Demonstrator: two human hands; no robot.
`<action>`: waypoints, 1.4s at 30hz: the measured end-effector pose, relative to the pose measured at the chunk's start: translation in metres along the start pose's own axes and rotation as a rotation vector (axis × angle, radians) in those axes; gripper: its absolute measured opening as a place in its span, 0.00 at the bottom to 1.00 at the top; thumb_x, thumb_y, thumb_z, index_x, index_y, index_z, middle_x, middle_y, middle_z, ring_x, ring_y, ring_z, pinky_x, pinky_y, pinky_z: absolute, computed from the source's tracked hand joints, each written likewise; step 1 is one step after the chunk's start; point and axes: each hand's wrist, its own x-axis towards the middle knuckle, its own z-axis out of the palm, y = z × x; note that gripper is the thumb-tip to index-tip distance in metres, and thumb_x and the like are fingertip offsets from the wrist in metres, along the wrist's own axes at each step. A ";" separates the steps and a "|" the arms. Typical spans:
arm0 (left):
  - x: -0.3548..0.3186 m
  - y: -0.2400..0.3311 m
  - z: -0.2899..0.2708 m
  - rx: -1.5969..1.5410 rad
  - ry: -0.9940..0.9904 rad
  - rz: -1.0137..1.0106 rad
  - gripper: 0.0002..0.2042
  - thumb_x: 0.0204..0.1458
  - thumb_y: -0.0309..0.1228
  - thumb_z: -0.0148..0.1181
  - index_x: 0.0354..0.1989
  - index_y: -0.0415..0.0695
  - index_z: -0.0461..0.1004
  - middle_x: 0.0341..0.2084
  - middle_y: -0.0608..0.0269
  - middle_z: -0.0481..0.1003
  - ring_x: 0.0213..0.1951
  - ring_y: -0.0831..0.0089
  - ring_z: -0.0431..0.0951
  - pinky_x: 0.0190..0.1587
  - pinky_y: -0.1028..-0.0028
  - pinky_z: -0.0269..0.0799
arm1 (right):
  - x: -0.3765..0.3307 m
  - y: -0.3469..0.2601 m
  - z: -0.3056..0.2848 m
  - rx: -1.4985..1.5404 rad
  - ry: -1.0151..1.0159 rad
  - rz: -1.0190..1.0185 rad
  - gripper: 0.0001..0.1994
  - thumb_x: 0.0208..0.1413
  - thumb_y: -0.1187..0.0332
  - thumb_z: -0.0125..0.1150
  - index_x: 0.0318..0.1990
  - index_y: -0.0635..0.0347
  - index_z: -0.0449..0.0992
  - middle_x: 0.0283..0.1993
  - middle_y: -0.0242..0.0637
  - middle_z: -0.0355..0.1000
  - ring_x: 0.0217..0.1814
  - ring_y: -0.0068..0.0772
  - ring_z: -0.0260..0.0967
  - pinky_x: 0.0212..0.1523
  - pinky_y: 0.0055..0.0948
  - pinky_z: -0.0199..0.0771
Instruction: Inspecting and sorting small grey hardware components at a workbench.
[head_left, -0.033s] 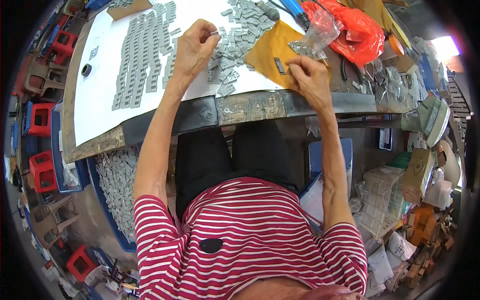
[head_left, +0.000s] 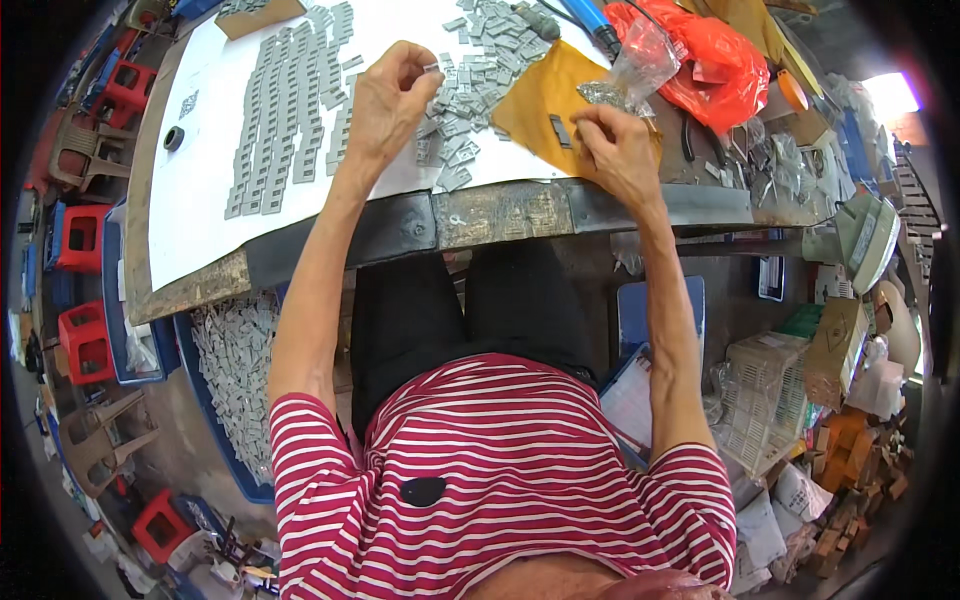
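My left hand (head_left: pixel 388 108) is raised over the white sheet, thumb and forefinger pinched on a small grey flat piece (head_left: pixel 431 69). Beside it spreads a loose heap of similar grey pieces (head_left: pixel 490 68). To its left, more of them lie in long overlapping rows (head_left: pixel 275 120). My right hand (head_left: pixel 618 150) is over a mustard-yellow cloth (head_left: pixel 535 95), its fingers curled together; whatever is between the fingertips is too small to make out. A dark grey rectangular piece (head_left: pixel 559 131) lies on the cloth just left of these fingers. Beyond them sits a clear bag of small shiny metal parts (head_left: pixel 605 93).
A black ring (head_left: pixel 173 139) lies on the sheet's left. Pliers (head_left: pixel 688 137) and a red plastic bag (head_left: pixel 715 85) are on the bench's right. Below the bench's left edge stands a blue crate (head_left: pixel 258 488) full of grey pieces. Red stools (head_left: pixel 84 341) stand further left.
My right hand has shifted very slightly on the cloth. The left hand stays in its place with the small grey piece.
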 end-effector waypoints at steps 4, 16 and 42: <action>-0.037 0.037 -0.006 -0.230 -0.022 -0.082 0.08 0.47 0.27 0.51 0.34 0.39 0.70 0.17 0.69 0.68 0.21 0.84 0.68 0.23 0.83 0.63 | 0.022 0.024 0.010 -0.338 0.008 -0.201 0.07 0.48 0.72 0.52 0.32 0.66 0.73 0.30 0.45 0.70 0.32 0.39 0.70 0.34 0.29 0.68; -0.107 0.049 -0.015 -0.516 -0.041 -0.314 0.11 0.49 0.25 0.54 0.42 0.38 0.72 0.24 0.70 0.69 0.22 0.85 0.64 0.25 0.86 0.58 | 0.028 0.022 0.014 -0.609 -0.142 -0.466 0.04 0.50 0.72 0.51 0.30 0.62 0.69 0.30 0.44 0.65 0.31 0.49 0.67 0.30 0.39 0.67; -0.128 0.051 -0.012 -0.696 -0.027 -0.445 0.09 0.49 0.23 0.51 0.37 0.33 0.69 0.20 0.67 0.70 0.18 0.86 0.65 0.21 0.87 0.61 | 0.030 0.014 0.016 -0.715 -0.231 -0.539 0.03 0.49 0.75 0.48 0.30 0.65 0.63 0.29 0.50 0.62 0.29 0.53 0.64 0.29 0.43 0.65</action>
